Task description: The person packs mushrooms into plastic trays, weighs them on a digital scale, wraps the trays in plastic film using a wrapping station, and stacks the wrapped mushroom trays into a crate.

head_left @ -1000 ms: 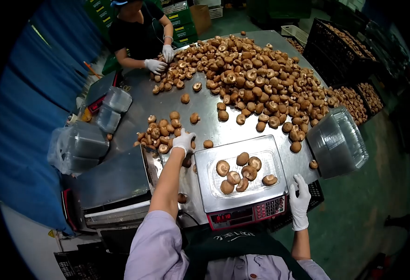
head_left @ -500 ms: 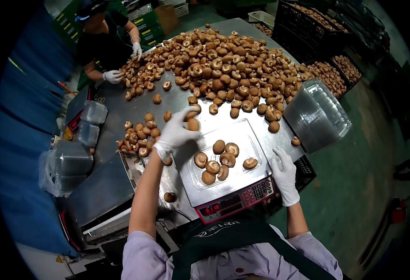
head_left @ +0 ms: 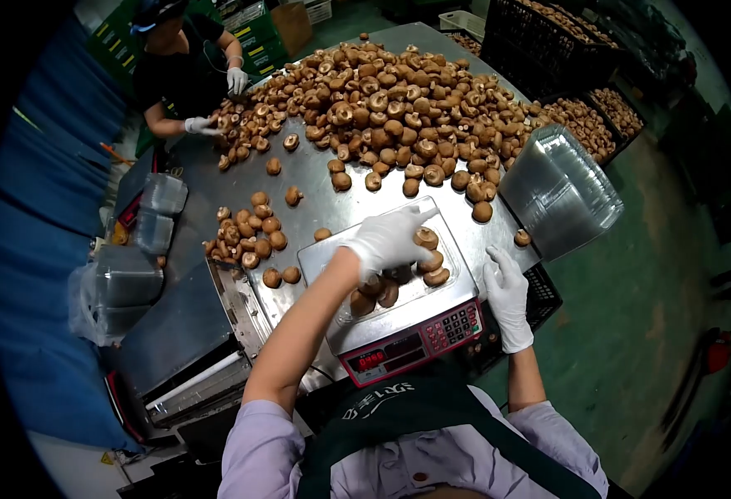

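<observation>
My left hand (head_left: 392,241), in a white glove, reaches over a clear plastic tray (head_left: 457,287) on the scale (head_left: 357,337). Its fingers are bent around a shiitake mushroom (head_left: 424,239) at the tray's far right part, though the palm hides some of the grip. Two more shiitakes (head_left: 435,277) lie just nearer, and several dark-shadowed ones (head_left: 362,303) sit under the wrist side. Red digits glow on the scale's display (head_left: 371,360). My right hand (head_left: 507,299), also gloved, is open beside the scale's right edge, fingers stretched forward, holding nothing.
A large shiitake heap (head_left: 399,108) covers the far table; a smaller pile (head_left: 245,233) lies left. Stacked clear trays (head_left: 561,195) stand right, more trays (head_left: 128,283) left. A co-worker (head_left: 182,71) handles mushrooms at the far left. Black crates (head_left: 540,46) hold shiitakes at back right.
My left hand has moved right and nearer, from the scale's far left corner to over the tray. More mushrooms now sit at the tray's right side. My right hand stays put.
</observation>
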Available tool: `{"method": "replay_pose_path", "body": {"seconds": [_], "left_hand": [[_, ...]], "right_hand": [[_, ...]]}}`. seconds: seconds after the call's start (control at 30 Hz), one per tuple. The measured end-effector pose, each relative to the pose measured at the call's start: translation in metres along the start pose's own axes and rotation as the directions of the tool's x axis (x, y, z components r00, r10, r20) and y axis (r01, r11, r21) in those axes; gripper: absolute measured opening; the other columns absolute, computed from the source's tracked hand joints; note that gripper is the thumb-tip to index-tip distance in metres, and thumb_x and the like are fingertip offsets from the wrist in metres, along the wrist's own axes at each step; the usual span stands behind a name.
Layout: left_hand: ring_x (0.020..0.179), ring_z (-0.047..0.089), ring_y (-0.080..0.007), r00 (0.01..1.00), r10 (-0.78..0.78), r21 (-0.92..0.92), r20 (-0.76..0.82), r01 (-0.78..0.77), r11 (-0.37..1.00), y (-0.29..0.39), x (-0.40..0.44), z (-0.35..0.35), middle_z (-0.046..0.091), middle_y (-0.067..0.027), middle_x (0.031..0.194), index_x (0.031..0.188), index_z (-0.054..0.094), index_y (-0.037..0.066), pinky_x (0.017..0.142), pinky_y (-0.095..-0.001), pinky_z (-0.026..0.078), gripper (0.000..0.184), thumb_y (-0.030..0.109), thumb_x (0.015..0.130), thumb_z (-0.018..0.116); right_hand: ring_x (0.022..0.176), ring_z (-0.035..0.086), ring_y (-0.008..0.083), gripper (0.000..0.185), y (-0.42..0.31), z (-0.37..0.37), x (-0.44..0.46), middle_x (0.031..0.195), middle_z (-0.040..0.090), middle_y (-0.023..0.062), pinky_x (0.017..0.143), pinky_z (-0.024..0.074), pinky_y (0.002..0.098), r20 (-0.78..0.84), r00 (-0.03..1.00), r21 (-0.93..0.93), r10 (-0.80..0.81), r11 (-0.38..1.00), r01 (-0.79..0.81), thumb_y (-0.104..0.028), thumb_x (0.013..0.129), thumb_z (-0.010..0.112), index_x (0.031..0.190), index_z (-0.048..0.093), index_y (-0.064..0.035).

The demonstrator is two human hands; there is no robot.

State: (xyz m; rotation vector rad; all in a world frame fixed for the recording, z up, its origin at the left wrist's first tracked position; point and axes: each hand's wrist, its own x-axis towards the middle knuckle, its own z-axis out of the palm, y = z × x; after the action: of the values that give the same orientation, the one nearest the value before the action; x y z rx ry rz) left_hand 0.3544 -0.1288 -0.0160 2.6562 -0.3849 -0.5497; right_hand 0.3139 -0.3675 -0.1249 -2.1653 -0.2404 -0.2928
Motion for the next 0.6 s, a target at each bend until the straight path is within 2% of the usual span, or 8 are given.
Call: {"method": "replay_pose_path", "body": {"seconds": [0.13, 0.2, 0.27, 0.3, 0.33, 0.4, 0.43, 0.6], "left_hand": [[0.122, 0.046, -0.0221, 0.984, -0.054, -0.583, -0.171, -0.057, 0.811, -0.044, -0.038, -0.014, 0.049, -0.0124, 0.133, 0.134, 0.047, 0.013, 0.105, -0.0327, 0.032, 0.070, 0.026, 0.071, 0.074], [0.111, 0.055, -0.0192, 0.973, -0.066, -0.652, -0.223, -0.098, 0.752, -0.055, -0.051, -0.002, 0.057, -0.0117, 0.122, 0.133, 0.049, 0.010, 0.093, -0.0319, 0.044, 0.067, 0.020, 0.072, 0.076], [0.093, 0.061, -0.0133, 0.981, -0.177, -0.867, 0.084, 0.159, 0.472, -0.059, -0.061, 0.014, 0.063, -0.0095, 0.105, 0.130, 0.050, 0.006, 0.073, -0.0261, 0.051, 0.060, 0.014, 0.075, 0.074], [0.080, 0.060, -0.0074, 0.974, -0.215, -0.895, 0.068, 0.155, 0.419, -0.055, -0.062, 0.024, 0.065, -0.0070, 0.094, 0.127, 0.052, 0.003, 0.059, -0.0208, 0.050, 0.052, 0.009, 0.079, 0.070], [0.082, 0.061, -0.0093, 0.951, -0.307, -0.914, 0.033, 0.153, 0.376, -0.059, -0.058, 0.041, 0.064, -0.0077, 0.095, 0.121, 0.057, 0.002, 0.064, -0.0216, 0.051, 0.045, 0.010, 0.079, 0.070], [0.073, 0.061, -0.0114, 0.915, -0.344, -0.842, -0.210, 0.010, 0.539, -0.068, -0.053, 0.066, 0.065, -0.0079, 0.094, 0.114, 0.061, 0.001, 0.065, -0.0216, 0.051, 0.039, 0.014, 0.079, 0.072], [0.099, 0.061, -0.0177, 0.896, -0.299, -0.705, -0.327, -0.020, 0.709, -0.071, -0.053, 0.071, 0.063, -0.0112, 0.114, 0.110, 0.065, 0.005, 0.087, -0.0267, 0.048, 0.035, 0.017, 0.078, 0.072], [0.111, 0.058, -0.0264, 0.892, -0.199, -0.339, -0.407, 0.054, 0.939, -0.068, -0.057, 0.066, 0.051, -0.0122, 0.132, 0.115, 0.064, 0.014, 0.093, -0.0301, 0.046, 0.046, 0.034, 0.075, 0.073]], "right_hand": [[0.108, 0.058, 0.0330, 0.028, 0.002, 0.001, -0.001, 0.117, 0.059, 0.0199, 0.092, 0.0458, 0.0361, -0.005, 1.000, 0.008, 0.019, 1.000, -0.019, -0.007, 0.082, 0.060, 0.109, 0.061, -0.0017], [0.109, 0.057, 0.0326, 0.027, 0.002, 0.004, 0.001, 0.117, 0.059, 0.0198, 0.093, 0.0450, 0.0362, 0.004, 1.000, 0.026, 0.029, 0.999, -0.029, -0.008, 0.082, 0.060, 0.109, 0.061, -0.0017], [0.110, 0.056, 0.0326, 0.027, 0.000, 0.009, 0.004, 0.116, 0.059, 0.0202, 0.094, 0.0439, 0.0363, 0.026, 1.000, -0.003, 0.016, 1.000, -0.016, -0.008, 0.082, 0.060, 0.108, 0.062, -0.0021], [0.110, 0.056, 0.0326, 0.027, -0.002, 0.012, 0.005, 0.116, 0.059, 0.0202, 0.094, 0.0439, 0.0363, 0.025, 1.000, 0.005, 0.009, 1.000, -0.009, -0.008, 0.082, 0.060, 0.108, 0.062, -0.0021], [0.110, 0.056, 0.0327, 0.027, -0.004, 0.015, 0.006, 0.116, 0.059, 0.0203, 0.095, 0.0435, 0.0366, 0.041, 0.999, 0.013, 0.002, 1.000, -0.003, -0.008, 0.082, 0.061, 0.108, 0.062, -0.0023], [0.110, 0.056, 0.0328, 0.027, -0.008, 0.018, 0.011, 0.116, 0.059, 0.0204, 0.095, 0.0431, 0.0368, 0.057, 0.998, 0.021, -0.011, 1.000, 0.010, -0.008, 0.081, 0.061, 0.108, 0.062, -0.0024], [0.109, 0.056, 0.0329, 0.027, -0.010, 0.020, 0.012, 0.116, 0.059, 0.0205, 0.095, 0.0432, 0.0370, 0.061, 0.998, 0.021, -0.025, 0.999, 0.024, -0.008, 0.081, 0.061, 0.108, 0.062, -0.0024], [0.109, 0.056, 0.0329, 0.027, -0.013, 0.024, 0.015, 0.116, 0.059, 0.0207, 0.094, 0.0434, 0.0373, 0.082, 0.995, 0.013, -0.061, 0.998, 0.060, -0.007, 0.081, 0.060, 0.108, 0.062, -0.0021]]}}
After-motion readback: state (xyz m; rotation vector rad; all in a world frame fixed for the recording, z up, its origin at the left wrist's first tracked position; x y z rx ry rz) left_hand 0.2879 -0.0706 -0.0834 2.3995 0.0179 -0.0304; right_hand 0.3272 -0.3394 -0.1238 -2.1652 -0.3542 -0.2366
